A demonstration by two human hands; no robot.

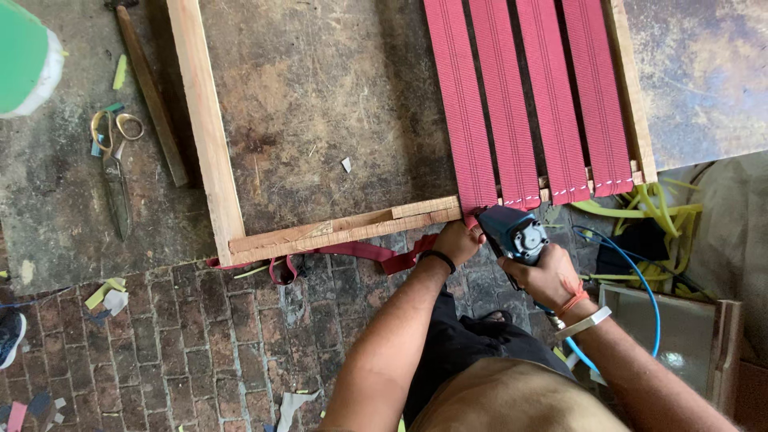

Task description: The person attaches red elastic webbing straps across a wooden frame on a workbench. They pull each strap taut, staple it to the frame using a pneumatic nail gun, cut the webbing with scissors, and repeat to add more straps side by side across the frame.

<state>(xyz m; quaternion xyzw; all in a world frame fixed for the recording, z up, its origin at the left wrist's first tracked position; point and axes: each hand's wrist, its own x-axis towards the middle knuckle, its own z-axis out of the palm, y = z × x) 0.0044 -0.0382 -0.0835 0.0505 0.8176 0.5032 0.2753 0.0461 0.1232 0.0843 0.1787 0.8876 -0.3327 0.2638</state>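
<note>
Soft, even daylight fills the frame; shadows are faint. The upper right floor shows pale glare, and the green object (24, 56) at upper left is blurred.

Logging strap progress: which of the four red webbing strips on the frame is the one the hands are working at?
The leftmost red strip. Its lower end meets the left hand and the blue tool held by the right hand; the other three lie untouched further right.

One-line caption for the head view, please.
Left hand pulls red webbing over a wooden frame while right hand presses a blue pneumatic stapler to it.
</note>
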